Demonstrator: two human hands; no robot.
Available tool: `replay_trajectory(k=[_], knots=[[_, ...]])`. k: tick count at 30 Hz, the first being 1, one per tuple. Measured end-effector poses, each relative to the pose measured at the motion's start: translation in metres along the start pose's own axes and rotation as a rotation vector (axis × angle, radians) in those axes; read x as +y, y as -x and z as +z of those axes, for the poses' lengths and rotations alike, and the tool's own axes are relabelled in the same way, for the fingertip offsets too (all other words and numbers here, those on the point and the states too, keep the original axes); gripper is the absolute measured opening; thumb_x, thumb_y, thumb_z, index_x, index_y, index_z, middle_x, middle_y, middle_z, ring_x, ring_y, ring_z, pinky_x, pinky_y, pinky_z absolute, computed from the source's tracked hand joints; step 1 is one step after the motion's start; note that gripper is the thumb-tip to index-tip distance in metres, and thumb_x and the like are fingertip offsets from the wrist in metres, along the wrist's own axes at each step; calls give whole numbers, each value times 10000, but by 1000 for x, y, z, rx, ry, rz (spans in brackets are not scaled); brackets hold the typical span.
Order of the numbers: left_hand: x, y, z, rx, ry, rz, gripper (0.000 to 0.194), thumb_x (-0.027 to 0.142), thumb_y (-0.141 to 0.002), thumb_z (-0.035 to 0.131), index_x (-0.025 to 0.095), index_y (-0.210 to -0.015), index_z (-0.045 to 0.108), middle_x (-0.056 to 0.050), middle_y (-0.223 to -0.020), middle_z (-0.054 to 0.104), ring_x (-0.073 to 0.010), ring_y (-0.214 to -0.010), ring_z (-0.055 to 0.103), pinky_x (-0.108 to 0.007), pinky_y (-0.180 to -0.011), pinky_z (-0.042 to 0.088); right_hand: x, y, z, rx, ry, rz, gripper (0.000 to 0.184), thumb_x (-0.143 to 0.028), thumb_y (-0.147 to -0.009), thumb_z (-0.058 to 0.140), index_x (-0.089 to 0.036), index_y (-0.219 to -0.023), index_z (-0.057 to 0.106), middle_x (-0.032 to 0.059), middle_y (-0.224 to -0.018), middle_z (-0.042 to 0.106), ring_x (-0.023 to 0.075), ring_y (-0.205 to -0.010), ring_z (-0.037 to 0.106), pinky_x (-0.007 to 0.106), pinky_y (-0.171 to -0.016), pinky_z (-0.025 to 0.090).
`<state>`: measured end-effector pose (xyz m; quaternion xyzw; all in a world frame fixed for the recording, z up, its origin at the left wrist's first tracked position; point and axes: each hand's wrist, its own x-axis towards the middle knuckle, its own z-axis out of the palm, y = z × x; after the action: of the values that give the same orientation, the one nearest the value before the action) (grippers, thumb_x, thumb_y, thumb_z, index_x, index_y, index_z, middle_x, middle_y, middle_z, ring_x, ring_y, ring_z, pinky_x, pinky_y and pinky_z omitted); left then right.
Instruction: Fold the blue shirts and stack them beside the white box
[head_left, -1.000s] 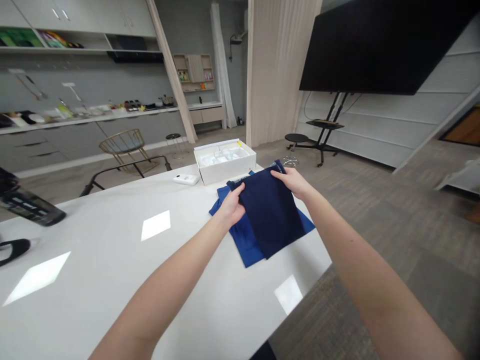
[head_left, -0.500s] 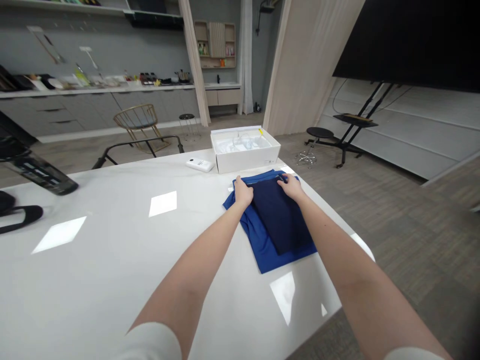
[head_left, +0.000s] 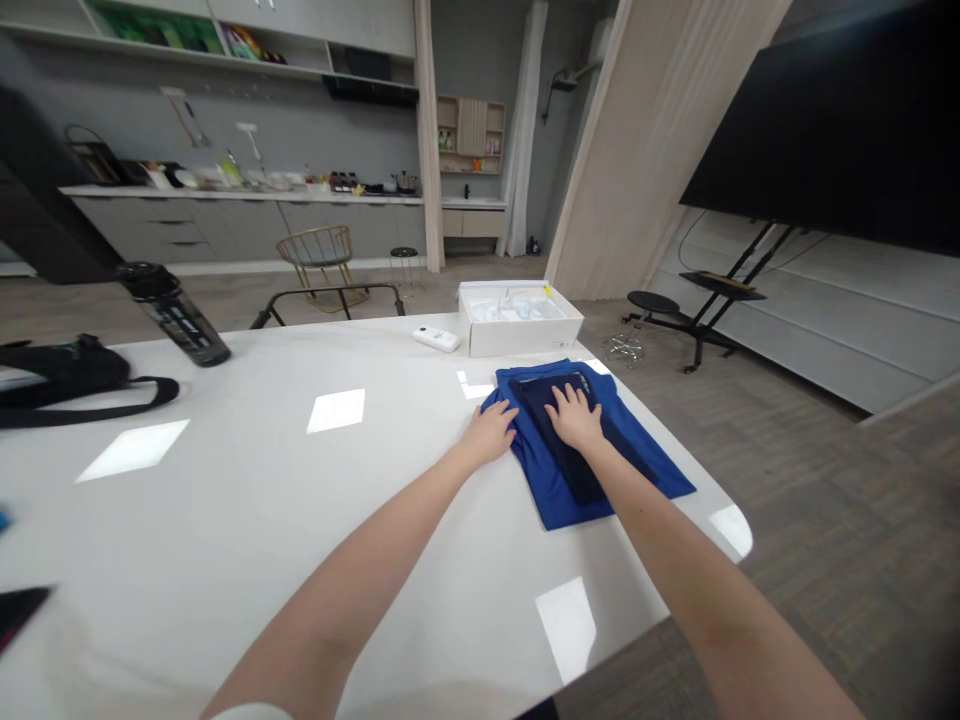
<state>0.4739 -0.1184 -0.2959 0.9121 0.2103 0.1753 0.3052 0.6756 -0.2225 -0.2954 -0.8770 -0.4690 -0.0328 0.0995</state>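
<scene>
Blue shorts or a similar blue garment (head_left: pixel 559 505) lie spread on the white table's right side. On top rests a folded navy garment (head_left: pixel 581 475), with a patterned strip along its far edge. My right hand (head_left: pixel 576 417) presses flat on the navy cloth, its fingers spread. At the left edge of the blue cloth, my left hand (head_left: pixel 489 434) lies with its fingers stretched out, touching the fabric. Neither hand grips anything. My right forearm covers part of both garments.
Behind the cloth stands an open white box (head_left: pixel 521 338) with clear plastic inside. Beside it lies a white remote-like device (head_left: pixel 436 339). At the left are a dark bottle (head_left: pixel 180 318) and a black strapped bag (head_left: pixel 67 370). The table (head_left: pixel 247 560) has a rounded right corner.
Both hands have let go of the navy garment's far edge. The right hand now lies flat on it, and the left has moved to the blue cloth's edge. The view has shifted left and up.
</scene>
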Motion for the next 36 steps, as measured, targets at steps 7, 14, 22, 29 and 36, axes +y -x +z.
replay_trajectory(k=[7,14,22,29,36], knots=[[-31,140,-93,86,-214,-81,334,199,-939,457,190,-1178,690,-83,-1219,696,-223,-1117,657,-354,-1035,480,-152,53,6,-17,-354,-419,308,-306,-959,478,-212,-1191,658,95,-1085,731,222,-960,677,330,-873,478],[-81,327,-180,256,-325,-353,287,211,-947,476,222,-1128,698,-44,-1098,722,-194,-995,681,-304,-912,517,-366,135,35,-389,-716,-802,284,-379,-936,492,-214,-921,723,20,-790,725,176,-691,626,272,-683,435],[-136,523,-262,638,-496,-724,234,185,-937,496,217,-1050,698,-55,-1124,697,-199,-1021,662,-309,-914,493,-578,230,49,-569,-832,-1055,222,-331,-900,561,-220,-1001,723,2,-808,716,156,-707,627,271,-714,458],[-199,629,-317,742,-734,-1125,289,229,-914,568,165,-1175,674,-144,-1250,644,-280,-1130,619,-399,-1022,421,-695,280,54,-677,-838,-1098,115,-233,-843,637,-221,-908,731,22,-880,731,166,-783,647,292,-797,480],[-219,644,-322,779,-702,-1221,390,393,-1021,392,191,-964,722,-108,-996,717,-253,-962,668,-345,-847,470,-736,302,73,-797,-901,-978,176,-264,-886,572,-188,-978,701,7,-808,706,137,-651,665,265,-707,509]])
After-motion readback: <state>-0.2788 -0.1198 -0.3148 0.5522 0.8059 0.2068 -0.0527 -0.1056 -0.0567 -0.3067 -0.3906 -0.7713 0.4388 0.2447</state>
